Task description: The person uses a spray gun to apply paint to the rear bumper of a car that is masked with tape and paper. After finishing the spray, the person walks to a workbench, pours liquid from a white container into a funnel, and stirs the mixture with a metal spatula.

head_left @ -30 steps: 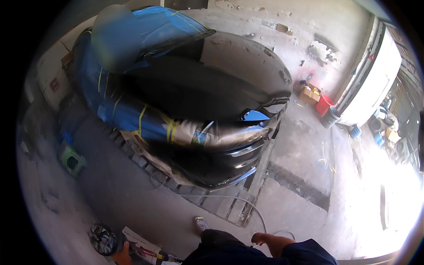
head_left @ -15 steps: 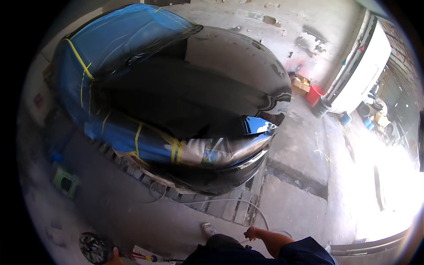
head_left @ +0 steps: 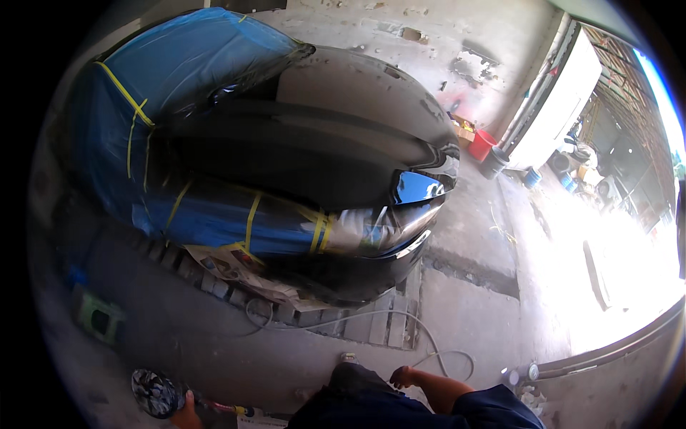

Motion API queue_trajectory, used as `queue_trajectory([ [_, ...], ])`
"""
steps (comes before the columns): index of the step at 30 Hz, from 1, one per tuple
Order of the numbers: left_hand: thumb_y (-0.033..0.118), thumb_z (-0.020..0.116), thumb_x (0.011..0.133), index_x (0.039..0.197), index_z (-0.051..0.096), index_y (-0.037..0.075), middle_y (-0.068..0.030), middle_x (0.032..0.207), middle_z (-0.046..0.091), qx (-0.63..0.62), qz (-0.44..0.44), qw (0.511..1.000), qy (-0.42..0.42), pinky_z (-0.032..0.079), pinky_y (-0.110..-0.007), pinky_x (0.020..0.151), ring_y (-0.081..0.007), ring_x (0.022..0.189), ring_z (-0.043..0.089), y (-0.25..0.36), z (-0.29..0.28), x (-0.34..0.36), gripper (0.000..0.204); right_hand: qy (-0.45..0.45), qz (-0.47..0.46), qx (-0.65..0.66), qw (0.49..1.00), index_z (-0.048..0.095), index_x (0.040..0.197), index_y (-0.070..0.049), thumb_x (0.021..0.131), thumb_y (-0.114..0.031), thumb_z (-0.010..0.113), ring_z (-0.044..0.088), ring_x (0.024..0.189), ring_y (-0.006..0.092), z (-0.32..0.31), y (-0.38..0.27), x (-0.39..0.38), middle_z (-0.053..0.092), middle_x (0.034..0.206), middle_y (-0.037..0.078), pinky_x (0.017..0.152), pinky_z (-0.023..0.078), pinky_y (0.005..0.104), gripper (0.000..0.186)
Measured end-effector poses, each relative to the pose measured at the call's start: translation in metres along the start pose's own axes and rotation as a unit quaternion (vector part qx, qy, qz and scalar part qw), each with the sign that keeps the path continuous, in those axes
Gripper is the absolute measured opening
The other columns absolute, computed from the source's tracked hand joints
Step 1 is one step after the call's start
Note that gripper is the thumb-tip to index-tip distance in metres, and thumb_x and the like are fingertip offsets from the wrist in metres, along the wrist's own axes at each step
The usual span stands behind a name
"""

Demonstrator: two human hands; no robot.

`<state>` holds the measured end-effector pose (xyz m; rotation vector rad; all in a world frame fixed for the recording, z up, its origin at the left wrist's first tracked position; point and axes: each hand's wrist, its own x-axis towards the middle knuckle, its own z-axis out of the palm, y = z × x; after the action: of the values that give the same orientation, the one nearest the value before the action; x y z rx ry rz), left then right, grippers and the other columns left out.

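Note:
At the lower left, my left hand is closed against the side of a round black object with a mottled grey top; its exact kind does not show. A thin red and yellow piece lies right beside this hand. My right hand hangs in front of my body with its fingers curled; what they hold, if anything, is hidden. A pale hose loops close by that hand. Ahead stands a glossy black car, its windshield and side covered in blue masking film with yellow tape.
Masking paper hangs under the car's near side. A green stool stands at the left. Beyond the car are a red bucket, a dark bucket and a cardboard box. A floor channel runs at the right.
My view has shifted, so the car sits farther left. My left hand and the round object have kept together, the object slightly higher in view. The hose loop shows more fully beside my right hand.

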<state>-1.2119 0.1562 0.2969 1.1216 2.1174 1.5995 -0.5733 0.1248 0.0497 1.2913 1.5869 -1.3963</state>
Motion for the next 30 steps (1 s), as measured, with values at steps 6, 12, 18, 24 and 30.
queue_trajectory([
  [6,0.005,0.071,0.073,0.119,0.048,-0.007,-0.0129,0.116,0.055,-0.015,0.054,0.998,-0.030,0.039,-0.032,0.093,-0.0215,0.103,0.054,-0.023,-0.015,0.040,0.053,0.033,0.053,0.107,0.992,0.067,0.085,-0.012,0.073,-0.017,0.064,0.065,0.072,0.0232,0.000,-0.033,-0.002,0.067,0.078,0.007,0.060,0.053,0.0371,0.013],
  [12,0.007,0.071,0.072,0.118,0.048,-0.007,-0.0134,0.115,0.055,-0.024,-0.010,0.998,-0.061,0.041,-0.033,0.091,-0.0214,0.101,0.054,-0.028,-0.015,0.079,0.053,0.005,-0.088,-0.212,0.973,0.067,0.083,-0.006,0.065,-0.023,0.072,0.064,0.079,0.0309,-0.020,-0.044,0.038,0.066,0.084,0.012,0.067,0.052,0.0414,0.025],
  [18,0.009,0.071,0.073,0.119,0.046,-0.006,-0.0143,0.120,0.051,0.002,0.057,0.998,0.009,0.039,-0.034,0.093,-0.0229,0.105,0.051,-0.004,-0.002,0.113,0.054,0.062,-0.177,-0.275,0.943,0.066,0.080,-0.005,0.060,-0.020,0.074,0.063,0.077,0.0321,-0.062,-0.081,0.075,0.066,0.085,0.012,0.066,0.052,0.0411,0.026],
  [24,0.010,0.070,0.075,0.123,0.045,-0.005,-0.0137,0.123,0.051,0.107,0.055,0.992,0.038,0.037,-0.035,0.096,-0.0244,0.109,0.050,0.032,-0.001,0.157,0.056,0.043,-0.235,-0.303,0.923,0.063,0.080,-0.005,0.060,-0.017,0.073,0.062,0.077,0.0290,-0.094,-0.104,0.116,0.064,0.080,0.010,0.060,0.051,0.0383,0.025],
  [30,0.008,0.073,0.071,0.124,0.046,-0.004,-0.0123,0.123,0.051,-0.004,0.081,0.997,0.017,0.037,-0.034,0.096,-0.0231,0.109,0.051,0.035,-0.007,0.189,0.060,-0.168,-0.097,0.257,0.947,0.057,0.081,-0.008,0.075,-0.017,0.055,0.056,0.069,0.0183,-0.091,-0.098,0.164,0.055,0.077,0.004,0.050,0.045,0.0323,0.011],
])
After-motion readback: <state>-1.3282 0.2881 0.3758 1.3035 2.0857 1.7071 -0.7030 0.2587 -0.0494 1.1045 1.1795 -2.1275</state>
